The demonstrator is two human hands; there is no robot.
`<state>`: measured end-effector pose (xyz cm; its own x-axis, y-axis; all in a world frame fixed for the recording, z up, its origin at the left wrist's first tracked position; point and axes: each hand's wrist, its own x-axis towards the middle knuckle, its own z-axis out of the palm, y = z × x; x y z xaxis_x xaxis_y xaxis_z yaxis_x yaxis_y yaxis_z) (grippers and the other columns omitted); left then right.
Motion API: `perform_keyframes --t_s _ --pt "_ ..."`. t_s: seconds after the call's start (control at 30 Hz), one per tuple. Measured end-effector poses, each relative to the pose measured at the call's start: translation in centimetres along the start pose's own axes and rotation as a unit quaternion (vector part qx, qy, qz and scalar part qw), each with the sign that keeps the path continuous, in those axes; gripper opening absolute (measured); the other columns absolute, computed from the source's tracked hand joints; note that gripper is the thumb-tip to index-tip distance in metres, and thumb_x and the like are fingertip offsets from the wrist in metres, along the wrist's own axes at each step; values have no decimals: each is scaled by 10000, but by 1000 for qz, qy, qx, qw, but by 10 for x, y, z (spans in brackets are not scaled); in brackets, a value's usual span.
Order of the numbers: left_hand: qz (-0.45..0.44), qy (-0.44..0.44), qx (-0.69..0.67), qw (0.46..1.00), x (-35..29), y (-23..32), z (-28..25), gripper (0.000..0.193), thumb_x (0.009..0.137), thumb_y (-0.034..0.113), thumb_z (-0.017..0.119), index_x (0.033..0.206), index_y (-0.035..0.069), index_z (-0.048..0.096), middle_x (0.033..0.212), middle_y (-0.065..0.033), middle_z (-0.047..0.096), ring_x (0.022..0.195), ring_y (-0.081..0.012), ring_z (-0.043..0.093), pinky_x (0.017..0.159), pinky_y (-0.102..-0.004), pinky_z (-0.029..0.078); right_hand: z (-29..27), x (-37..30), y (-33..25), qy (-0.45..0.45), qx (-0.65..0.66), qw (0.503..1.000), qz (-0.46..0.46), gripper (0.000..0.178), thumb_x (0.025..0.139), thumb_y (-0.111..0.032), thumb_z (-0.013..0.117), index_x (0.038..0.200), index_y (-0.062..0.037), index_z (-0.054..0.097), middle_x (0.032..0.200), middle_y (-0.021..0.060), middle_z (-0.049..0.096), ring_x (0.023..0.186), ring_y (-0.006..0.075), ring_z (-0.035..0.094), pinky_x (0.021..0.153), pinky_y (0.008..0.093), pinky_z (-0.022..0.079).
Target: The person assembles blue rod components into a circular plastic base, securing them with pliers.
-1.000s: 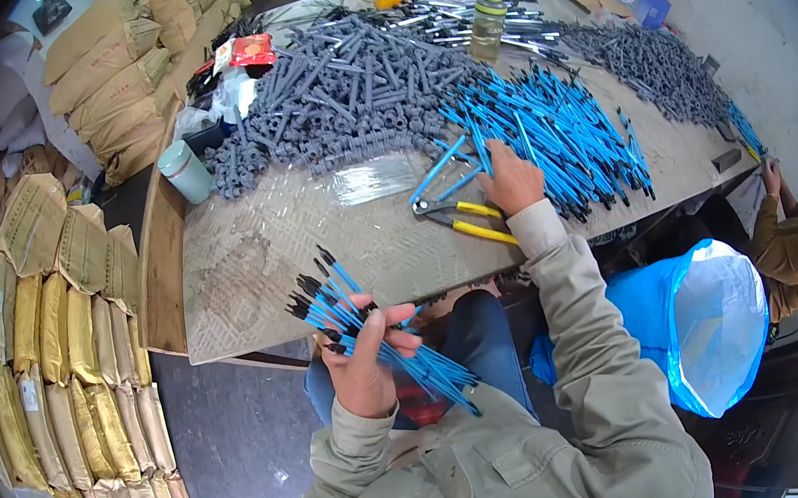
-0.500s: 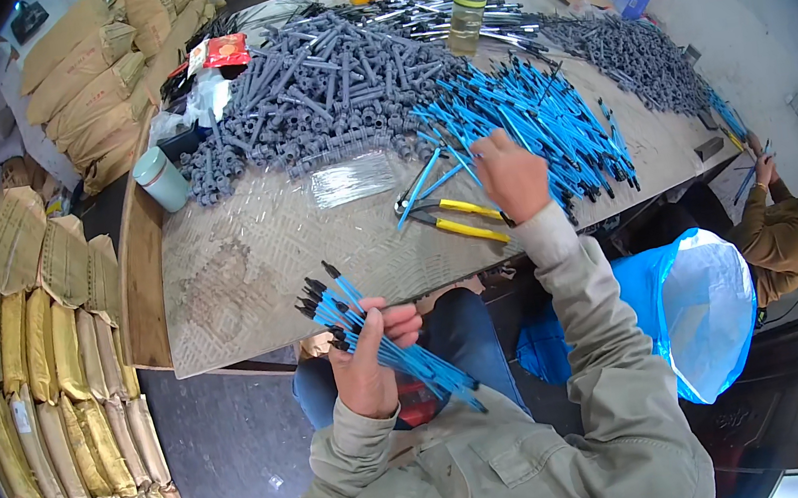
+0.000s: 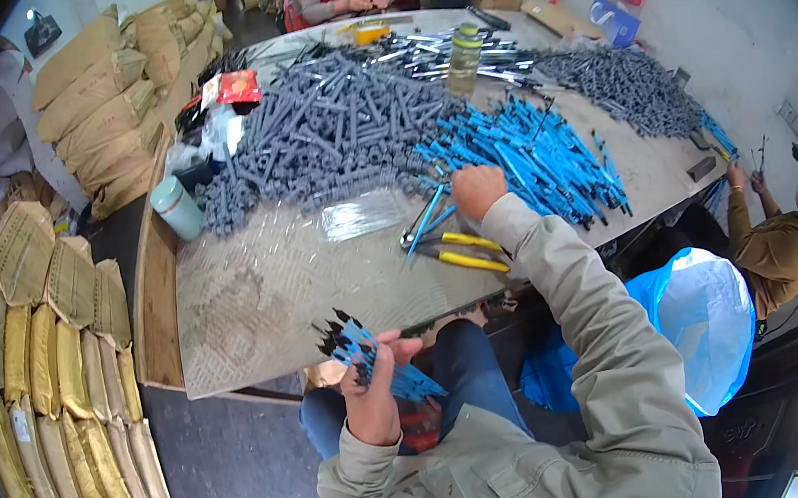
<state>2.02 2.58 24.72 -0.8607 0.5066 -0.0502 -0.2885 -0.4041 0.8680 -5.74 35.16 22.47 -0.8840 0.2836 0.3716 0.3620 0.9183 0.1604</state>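
The tabletop point(image 3: 255, 303) carries all loose stock. The grey pile point(image 3: 341, 115), made of ribbed tubular parts, occupies its middle and extends toward the left edge. The blue pile point(image 3: 549, 164) lies to its right, its lower side along the near edge: slim, straight rods, bright blue along the shaft and black at the ends, heaped at crossing angles, most of them sloping down to the right. The bundle point(image 3: 356, 340), of the same rods, is off the tabletop, just outside the near edge and above the lap. Its narrow black tips point up and to the left, fanned and uneven; its blue shafts slope down to the right below the fingers. The left hand point(image 3: 377, 388) grips the bundle, thumb across the shafts. The right hand point(image 3: 479, 190) is at the left side of the blue pile, fingers curled in; whether it grips a rod cannot be told. The pliers point(image 3: 465, 248), yellow-handled, lie near the near edge, handles spread. A loose rod point(image 3: 429, 216) slants beside the pliers' head.
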Motion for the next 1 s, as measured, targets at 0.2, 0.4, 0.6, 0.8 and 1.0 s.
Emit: perform_keyframes --t_s 0.2,0.4,0.6,0.8,1.0 --pt "3 -33 32 999 -3 -4 0 209 929 160 490 987 -26 567 892 -133 656 848 -204 636 788 -316 490 -25 34 23 80 124 984 105 215 752 -264 563 704 -76 656 726 134 642 679 316 632 608 434 498" --pt "-29 -16 -10 999 1 -8 2 219 916 169 519 978 -35 566 863 -146 655 804 -209 648 740 -319 517 -53 58 22 111 333 927 135 276 744 -332 608 791 -74 692 718 144 643 654 328 626 614 395 491" --pt "-35 -31 -25 999 -6 -7 1 226 916 171 518 974 -42 562 855 -165 652 780 -222 655 718 -326 538 -71 62 22 180 487 849 98 225 833 -206 599 842 9 665 684 -9 602 603 74 510 556 235 413" --pt "-47 -28 -16 998 -5 -10 3 237 917 177 515 985 -46 557 842 -172 652 782 -230 658 718 -333 543 -112 35 28 273 676 681 61 198 897 -188 545 890 -23 653 656 -45 545 574 34 442 527 193 346" --pt "-68 -56 -14 996 -4 -13 11 249 920 184 512 996 -49 554 844 -179 652 785 -235 658 725 -339 542 -86 -19 40 208 671 695 151 200 928 -215 505 879 -54 613 629 -44 515 544 26 439 498 178 322"
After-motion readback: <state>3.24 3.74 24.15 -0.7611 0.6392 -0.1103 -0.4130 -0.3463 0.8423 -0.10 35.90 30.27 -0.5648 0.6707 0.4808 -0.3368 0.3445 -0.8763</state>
